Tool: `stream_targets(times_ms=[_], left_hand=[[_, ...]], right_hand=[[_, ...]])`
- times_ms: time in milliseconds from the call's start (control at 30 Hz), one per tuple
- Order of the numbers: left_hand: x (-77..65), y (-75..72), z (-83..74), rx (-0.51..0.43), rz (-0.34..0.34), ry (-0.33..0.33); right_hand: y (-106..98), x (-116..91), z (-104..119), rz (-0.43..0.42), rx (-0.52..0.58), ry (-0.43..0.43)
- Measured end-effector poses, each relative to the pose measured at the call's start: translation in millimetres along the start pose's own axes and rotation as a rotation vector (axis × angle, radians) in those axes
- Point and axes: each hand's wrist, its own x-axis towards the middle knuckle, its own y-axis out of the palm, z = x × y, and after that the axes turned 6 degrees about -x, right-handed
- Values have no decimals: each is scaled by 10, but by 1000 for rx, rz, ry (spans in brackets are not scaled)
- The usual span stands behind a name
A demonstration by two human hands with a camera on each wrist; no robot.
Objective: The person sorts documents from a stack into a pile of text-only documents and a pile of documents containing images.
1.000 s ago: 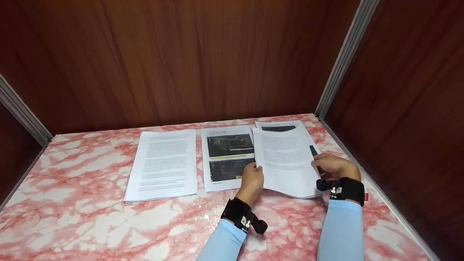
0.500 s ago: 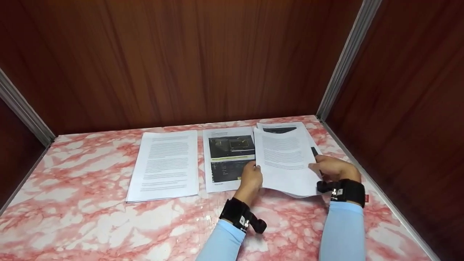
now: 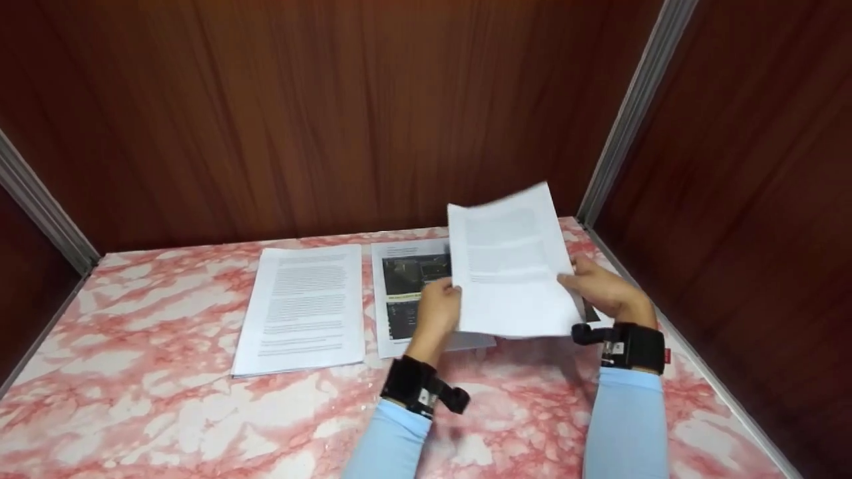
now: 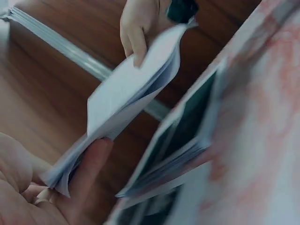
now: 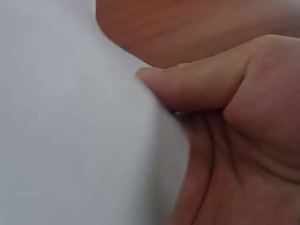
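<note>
A thin sheaf of printed paper sheets is held up off the table, slightly bowed and tilted. My left hand pinches its left edge, while my right hand grips the opposite edge between thumb and fingers. Seen edge-on in the left wrist view, the sheets separate a little in layers. The right wrist view shows my right thumb on top of the white paper. Below the sheaf, a pile with dark pictures lies on the table, mostly hidden in the head view.
A text-covered paper stack lies on the left of the marbled red-and-white table. Beside it is a middle stack with dark pictures, partly behind my left hand. Brown wood-look panels with metal corner posts enclose the table.
Both hands have lifted the sheaf from the right-hand pile and carried it up and slightly left. It now partly overlaps the middle stack in the head view.
</note>
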Motion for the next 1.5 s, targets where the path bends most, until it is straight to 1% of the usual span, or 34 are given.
stream_targets(times_ms=[67, 167, 233, 267, 333, 400, 433, 467, 533, 600, 667, 700, 733, 833, 933, 1000, 1033, 1067, 1167, 1267, 1367, 1433, 1500], left_hand=[[41, -157, -73, 18, -2, 18], [107, -458, -225, 34, 8, 54], [165, -711, -345, 70, -6, 97], [196, -846, -403, 71, -16, 104], [254, -1124, -493, 76, -43, 99], [281, -1393, -546, 53, -71, 101], [287, -1517, -551, 33, -86, 98], [288, -1638, -544, 29, -103, 81], [279, -1861, -496, 16, -139, 57], [260, -2053, -417, 7, -169, 5], [243, -2209, -334, 5, -193, -67], [238, -2272, -292, -15, -198, -94], [230, -2328, -258, -14, -204, -117], [209, -2471, -167, -46, -206, -186], [178, -2589, -80, -11, -204, -217], [163, -2644, -19, 13, -189, -241], [162, -2663, 11, 28, -180, -241], [166, -2678, 44, 39, -172, -237], [190, -2698, 133, 20, -168, -242], [228, -2705, 215, 11, -177, -242], [259, -2716, 281, 13, -179, -258], [274, -2719, 317, 19, -170, -264], [281, -2720, 352, 37, -163, -275]], right_hand=[[64, 11, 150, -35, 12, -70], [204, 62, 411, -70, 86, -126], [322, 134, 618, -95, 100, -144], [395, 179, 729, -104, 111, -154], [563, 277, 960, -131, 80, -162], [750, 319, 1205, -143, 35, -162], [844, 373, 1279, -149, 30, -172], [941, 425, 1337, -157, 23, -181], [1146, 546, 1411, -174, 30, -205], [1361, 703, 1415, -210, 44, -238], [1565, 854, 1388, -246, 53, -265], [1661, 910, 1384, -260, 60, -275], [1744, 962, 1376, -277, 54, -284], [1949, 1074, 1348, -280, 74, -295], [2107, 1123, 1309, -240, 113, -276], [2185, 1139, 1260, -209, 138, -249], [2217, 1150, 1230, -200, 136, -240], [2245, 1158, 1203, -195, 133, -234], [2306, 1199, 1137, -201, 96, -243], [2342, 1226, 1111, -240, -5, -267], [2370, 1254, 1088, -260, -80, -253], [2386, 1275, 1064, -256, -91, -228], [2396, 1287, 1039, -235, -70, -197]])
